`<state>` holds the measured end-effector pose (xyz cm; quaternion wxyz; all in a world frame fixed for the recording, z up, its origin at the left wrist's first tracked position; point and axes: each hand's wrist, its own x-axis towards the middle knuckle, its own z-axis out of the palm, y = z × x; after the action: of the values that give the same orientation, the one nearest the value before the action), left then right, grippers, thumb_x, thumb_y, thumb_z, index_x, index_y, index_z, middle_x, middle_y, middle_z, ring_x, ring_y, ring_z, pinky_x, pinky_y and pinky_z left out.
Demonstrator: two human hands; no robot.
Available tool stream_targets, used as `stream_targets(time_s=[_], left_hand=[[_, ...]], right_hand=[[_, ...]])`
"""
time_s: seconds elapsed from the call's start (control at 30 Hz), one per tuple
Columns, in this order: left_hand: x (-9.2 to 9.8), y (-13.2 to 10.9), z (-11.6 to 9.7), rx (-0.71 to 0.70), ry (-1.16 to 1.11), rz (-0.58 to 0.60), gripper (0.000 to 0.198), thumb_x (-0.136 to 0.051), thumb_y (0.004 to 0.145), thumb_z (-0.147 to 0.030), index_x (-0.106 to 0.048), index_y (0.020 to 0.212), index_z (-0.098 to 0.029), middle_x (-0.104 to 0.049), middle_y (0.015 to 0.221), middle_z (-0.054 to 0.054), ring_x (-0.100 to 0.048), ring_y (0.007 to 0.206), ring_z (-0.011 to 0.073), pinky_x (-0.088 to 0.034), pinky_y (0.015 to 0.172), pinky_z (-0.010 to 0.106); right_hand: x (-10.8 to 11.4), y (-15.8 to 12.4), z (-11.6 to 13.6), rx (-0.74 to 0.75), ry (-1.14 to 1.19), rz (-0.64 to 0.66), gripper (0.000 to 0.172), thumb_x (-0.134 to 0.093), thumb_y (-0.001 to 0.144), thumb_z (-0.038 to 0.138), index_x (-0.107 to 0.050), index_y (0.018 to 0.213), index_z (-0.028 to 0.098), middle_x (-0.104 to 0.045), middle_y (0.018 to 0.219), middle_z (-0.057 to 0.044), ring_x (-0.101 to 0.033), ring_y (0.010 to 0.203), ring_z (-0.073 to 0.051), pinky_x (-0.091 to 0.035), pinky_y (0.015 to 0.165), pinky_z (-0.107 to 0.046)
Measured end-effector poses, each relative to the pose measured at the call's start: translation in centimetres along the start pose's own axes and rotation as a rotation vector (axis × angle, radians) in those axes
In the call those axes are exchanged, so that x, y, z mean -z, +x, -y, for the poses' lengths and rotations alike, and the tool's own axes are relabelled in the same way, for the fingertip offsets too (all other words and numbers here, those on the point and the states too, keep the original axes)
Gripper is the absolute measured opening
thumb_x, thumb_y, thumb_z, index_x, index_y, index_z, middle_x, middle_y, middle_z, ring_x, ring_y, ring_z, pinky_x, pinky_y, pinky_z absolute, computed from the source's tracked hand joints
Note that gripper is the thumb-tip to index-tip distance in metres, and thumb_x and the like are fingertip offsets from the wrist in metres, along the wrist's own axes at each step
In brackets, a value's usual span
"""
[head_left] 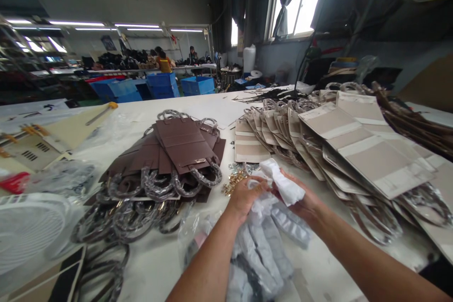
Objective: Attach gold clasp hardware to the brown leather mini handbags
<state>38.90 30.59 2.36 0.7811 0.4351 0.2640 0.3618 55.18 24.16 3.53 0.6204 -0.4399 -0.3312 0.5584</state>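
Over the near middle of the table, my right hand (300,200) is closed around a small white wrapped packet (287,188). Beside it, my left hand (249,194) pinches crumpled clear plastic (261,207) at the mouth of a bag. Several similar long whitish packets (260,250) lie below my hands, partly under that plastic. Just beyond my left hand is a small heap of gold metal pieces (233,182), with some silvery pieces (244,168) next to it. What the white packet contains is hidden.
Dark brown bag panels (184,144) with plastic-wrapped handles are stacked on the left. Beige panels (375,151) fan out on the right. A white plastic basket (31,231) sits at the near left. Blue crates (163,86) and seated people are farther back.
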Motion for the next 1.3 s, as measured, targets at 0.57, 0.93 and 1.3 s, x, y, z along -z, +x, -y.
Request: stream_targets(time_s=[0.57,0.93,1.3], left_hand=[[0.4,0.8,1.2,-0.039,0.194,-0.143,0.049,-0.089,0.067,-0.056,-0.075,0.086,-0.014,-0.071,0.075,0.005,-0.061,0.066,0.0165,-0.045,0.065,0.027],[0.6,1.0,1.5,-0.023,0.156,-0.141,0.05,-0.095,0.06,-0.05,-0.073,0.086,-0.014,-0.067,0.071,0.002,-0.058,0.062,0.0136,-0.042,0.061,0.024],[0.1,1.1,0.3,-0.018,-0.222,-0.163,0.038,-0.082,0.065,-0.036,-0.067,0.095,-0.018,-0.074,0.084,0.004,-0.072,0.077,0.0223,-0.054,0.074,0.032]], right_hand=[[-0.7,-1.3,1.1,0.063,-0.313,-0.058,0.047,-0.091,0.073,0.049,-0.078,0.108,0.021,-0.075,0.092,-0.006,-0.068,0.084,-0.026,-0.052,0.073,-0.034],[-0.4,-1.2,0.7,0.205,-0.483,-0.109,0.045,-0.087,0.074,0.049,-0.077,0.108,0.022,-0.075,0.103,-0.008,-0.068,0.094,-0.029,-0.053,0.086,-0.04],[1.3,-0.3,1.7,-0.068,-0.013,-0.178,0.049,-0.075,0.076,0.035,-0.07,0.123,0.021,-0.076,0.103,-0.009,-0.068,0.08,-0.024,-0.052,0.063,-0.03]])
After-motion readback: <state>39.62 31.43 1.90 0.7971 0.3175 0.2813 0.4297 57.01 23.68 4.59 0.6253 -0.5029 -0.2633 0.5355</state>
